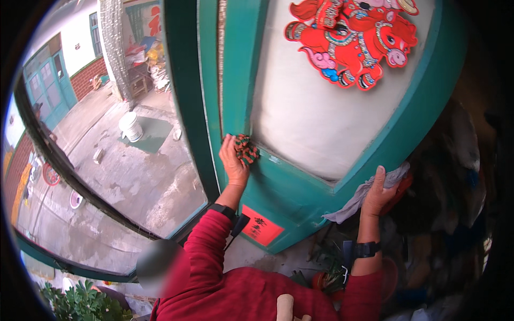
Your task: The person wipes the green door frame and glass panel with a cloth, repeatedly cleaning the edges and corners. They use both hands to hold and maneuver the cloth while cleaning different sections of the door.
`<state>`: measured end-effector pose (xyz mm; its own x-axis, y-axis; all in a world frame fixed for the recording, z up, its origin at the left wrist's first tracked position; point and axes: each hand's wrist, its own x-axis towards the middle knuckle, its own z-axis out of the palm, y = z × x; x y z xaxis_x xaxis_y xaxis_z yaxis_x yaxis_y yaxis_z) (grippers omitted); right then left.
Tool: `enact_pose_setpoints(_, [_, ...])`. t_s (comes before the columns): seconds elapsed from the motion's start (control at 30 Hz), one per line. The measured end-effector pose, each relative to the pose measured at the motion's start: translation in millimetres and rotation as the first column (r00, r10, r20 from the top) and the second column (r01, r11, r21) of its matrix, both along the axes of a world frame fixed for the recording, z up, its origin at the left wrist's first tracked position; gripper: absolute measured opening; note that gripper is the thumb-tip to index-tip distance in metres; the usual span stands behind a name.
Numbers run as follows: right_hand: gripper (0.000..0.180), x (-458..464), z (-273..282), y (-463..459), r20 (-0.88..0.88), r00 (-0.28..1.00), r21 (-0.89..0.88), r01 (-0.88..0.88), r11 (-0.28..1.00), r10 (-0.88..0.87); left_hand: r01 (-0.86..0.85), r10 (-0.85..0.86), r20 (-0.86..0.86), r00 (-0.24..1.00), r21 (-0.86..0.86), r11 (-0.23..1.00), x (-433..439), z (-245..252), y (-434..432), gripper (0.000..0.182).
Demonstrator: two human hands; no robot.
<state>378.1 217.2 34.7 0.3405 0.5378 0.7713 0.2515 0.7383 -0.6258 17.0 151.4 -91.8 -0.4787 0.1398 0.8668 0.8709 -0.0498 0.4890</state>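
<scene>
A green door [281, 192] with a pale pane [317, 116] stands in front of me. My left hand [234, 160] presses a bunched, dark green and orange-brown patterned cloth [246, 150] against its frame near the pane's lower left corner. At the door's right edge, my right hand [379, 192] holds a grey cloth [357, 200], which hangs down to the left; something red [401, 192] shows behind that hand. A red horse decoration [353, 44] is fixed on the upper pane. Low on the door is a red paper [262, 225] bearing writing.
Left, past a dark green frame [186, 100], a white bucket [131, 126] stands in a concrete yard with basins and a brick [98, 156]. A person [50, 134] is partly visible at far left. Leafy plants [82, 301] are at lower left; dim clutter lies right.
</scene>
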Motion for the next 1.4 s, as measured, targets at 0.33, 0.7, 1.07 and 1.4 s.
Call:
enact_pose_setpoints(0.33, [0.057, 13.7, 1.3, -7.0, 0.05, 0.983, -0.084, -0.171, 0.982, 0.176, 0.562, -0.53, 0.836, 0.143, 0.372, 0.739, 15.6, -78.6, -52.5, 0.027])
enact_pose_setpoints(0.7, [0.029, 35.4, -119.4, -122.8, -0.388, 0.826, -0.588, -0.564, 0.58, 0.409, 0.66, -0.434, 0.874, -0.218, 0.459, 0.594, 67.0, -32.8, -164.7, 0.024])
enact_pose_setpoints(1.07, [0.041, -58.8, -171.6, -162.3, -0.866, 0.255, -0.412, -0.85, -0.327, 0.429, 0.841, -0.628, 0.579, 0.521, -0.476, 0.259, 138.9, -22.3, -174.4, 0.073])
enact_pose_setpoints(1.4, [0.031, -83.6, -204.0, -145.7, -0.925, 0.286, -0.355, -0.887, -0.297, 0.25, 0.884, -0.474, 0.75, 0.462, -0.35, 0.309, 105.9, -11.7, -238.5, 0.07])
